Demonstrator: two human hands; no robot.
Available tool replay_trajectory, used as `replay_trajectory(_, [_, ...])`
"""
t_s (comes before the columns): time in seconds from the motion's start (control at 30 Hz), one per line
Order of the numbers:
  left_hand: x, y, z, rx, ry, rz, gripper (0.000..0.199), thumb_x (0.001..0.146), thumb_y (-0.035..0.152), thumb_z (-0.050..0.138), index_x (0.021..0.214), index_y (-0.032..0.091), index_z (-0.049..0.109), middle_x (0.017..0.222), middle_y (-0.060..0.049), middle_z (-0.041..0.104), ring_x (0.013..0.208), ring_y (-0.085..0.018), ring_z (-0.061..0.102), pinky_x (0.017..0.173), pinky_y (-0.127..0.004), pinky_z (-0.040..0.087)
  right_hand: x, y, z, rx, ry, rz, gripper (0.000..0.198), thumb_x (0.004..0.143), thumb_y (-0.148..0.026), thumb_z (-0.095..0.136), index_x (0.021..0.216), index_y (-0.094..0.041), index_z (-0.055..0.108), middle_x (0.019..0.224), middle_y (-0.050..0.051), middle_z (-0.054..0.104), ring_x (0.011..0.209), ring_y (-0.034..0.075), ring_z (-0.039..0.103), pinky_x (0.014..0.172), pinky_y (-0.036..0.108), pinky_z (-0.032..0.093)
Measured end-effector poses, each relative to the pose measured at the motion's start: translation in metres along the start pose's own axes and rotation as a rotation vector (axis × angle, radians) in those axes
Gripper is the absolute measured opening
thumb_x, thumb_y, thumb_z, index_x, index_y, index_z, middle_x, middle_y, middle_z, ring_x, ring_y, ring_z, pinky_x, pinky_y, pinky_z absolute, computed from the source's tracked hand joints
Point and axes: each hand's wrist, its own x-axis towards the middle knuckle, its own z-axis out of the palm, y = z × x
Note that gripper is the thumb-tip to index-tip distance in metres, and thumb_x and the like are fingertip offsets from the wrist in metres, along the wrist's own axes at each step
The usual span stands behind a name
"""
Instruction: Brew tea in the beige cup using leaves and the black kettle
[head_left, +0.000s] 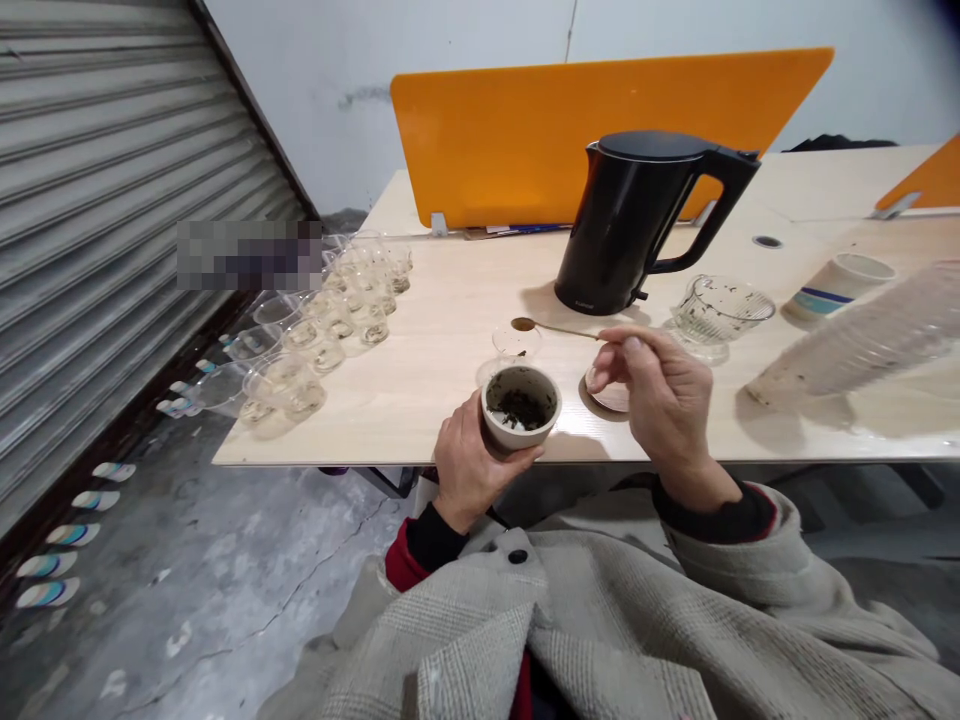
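My left hand (472,455) is wrapped round a pale cup (520,437) near the table's front edge, its mouth tipped towards me. Dark wet tea leaves (521,408) lie in the bottom and cling to the inner wall. Between thumb and fingers, my right hand (664,395) pinches the thin handle of a spoon (566,330). Its bowl, with brownish liquid in it, is over a clear plastic cup (506,345) just behind the pale cup. A small round disc (611,400), perhaps a lid, lies partly hidden beneath my right hand.
A black electric kettle (615,230) stands behind. To the right are a ribbed glass bowl (724,310) with leaf bits, a paper cup (840,285) on its side and a stack of clear cups (862,340). Several clear cups (330,320) line the left edge. An orange divider (495,150) stands behind.
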Motion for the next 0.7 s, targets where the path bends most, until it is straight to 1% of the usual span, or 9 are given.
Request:
replay_trajectory(0.07, [0.000,0.000,0.000,0.011,0.007,0.002,0.098,0.072,0.070,0.090,0.147,0.020,0.053,0.127,-0.017,0.076,0.112,-0.037,0.077,0.093,-0.051,0.063,0.006,0.002,-0.018,0.017,0.123,-0.045,0.022,0.104,-0.040,0.067,0.105,-0.021,0.076,0.079,0.000,0.071,0.059,0.012,0.068,0.057,0.027,0.061])
replay_trajectory(0.17, [0.000,-0.001,-0.001,0.013,0.018,-0.008,0.096,0.072,0.071,0.090,0.145,0.020,0.055,0.127,-0.017,0.077,0.113,-0.038,0.077,0.094,-0.051,0.063,0.024,0.014,-0.059,-0.011,0.364,-0.184,0.019,0.102,-0.039,0.068,0.103,-0.021,0.075,0.079,0.002,0.073,0.059,0.014,0.069,0.055,0.027,0.061])
replay_trajectory(0.2, [0.000,-0.002,-0.001,0.009,0.016,-0.015,0.096,0.072,0.071,0.090,0.145,0.020,0.055,0.127,-0.017,0.077,0.113,-0.038,0.077,0.094,-0.051,0.063,0.030,0.019,-0.074,-0.053,0.414,-0.200,0.017,0.100,-0.038,0.071,0.103,-0.022,0.075,0.081,0.004,0.074,0.059,0.014,0.070,0.056,0.027,0.062])
replay_trajectory(0.27, [0.000,-0.002,-0.002,-0.001,-0.001,-0.035,0.094,0.073,0.071,0.089,0.144,0.020,0.056,0.127,-0.016,0.077,0.114,-0.038,0.076,0.095,-0.051,0.062,0.041,0.031,-0.100,-0.182,0.526,-0.229,0.020,0.101,-0.041,0.068,0.105,-0.022,0.074,0.085,0.005,0.076,0.060,0.015,0.071,0.057,0.029,0.062])
replay_trajectory(0.33, [0.001,-0.002,-0.004,-0.002,-0.026,-0.059,0.093,0.074,0.070,0.089,0.145,0.020,0.057,0.129,-0.017,0.077,0.116,-0.039,0.076,0.097,-0.051,0.062,0.048,0.044,-0.117,-0.346,0.570,-0.206,0.025,0.103,-0.043,0.061,0.107,-0.021,0.072,0.088,0.005,0.076,0.061,0.016,0.073,0.059,0.031,0.063])
replay_trajectory(0.43, [0.002,-0.001,-0.006,0.006,-0.052,-0.083,0.093,0.075,0.070,0.088,0.145,0.019,0.056,0.131,-0.018,0.076,0.119,-0.039,0.075,0.099,-0.051,0.061,0.058,0.064,-0.125,-0.524,0.583,-0.097,0.030,0.104,-0.042,0.053,0.109,-0.018,0.071,0.089,0.003,0.076,0.061,0.015,0.074,0.058,0.030,0.062])
replay_trajectory(0.57, [0.002,0.000,-0.006,0.012,-0.049,-0.079,0.094,0.074,0.069,0.089,0.145,0.018,0.056,0.131,-0.018,0.076,0.118,-0.040,0.075,0.098,-0.052,0.062,0.071,0.079,-0.126,-0.505,0.584,0.073,0.027,0.102,-0.036,0.052,0.110,-0.017,0.069,0.090,0.005,0.077,0.058,0.014,0.071,0.057,0.030,0.061])
replay_trajectory(0.63, [0.001,0.000,-0.005,0.016,-0.045,-0.072,0.095,0.073,0.069,0.089,0.145,0.018,0.056,0.130,-0.018,0.076,0.117,-0.039,0.075,0.098,-0.052,0.062,0.071,0.077,-0.126,-0.481,0.565,0.110,0.028,0.102,-0.035,0.054,0.121,-0.018,0.065,0.091,0.008,0.078,0.058,0.016,0.071,0.058,0.033,0.061])
replay_trajectory(0.7, [0.002,0.000,-0.005,0.017,-0.044,-0.064,0.095,0.073,0.070,0.089,0.145,0.018,0.056,0.130,-0.019,0.076,0.117,-0.039,0.076,0.098,-0.052,0.062,0.061,0.068,-0.124,-0.494,0.529,0.101,0.041,0.101,-0.037,0.058,0.137,-0.019,0.057,0.093,0.009,0.079,0.059,0.019,0.072,0.059,0.036,0.061])
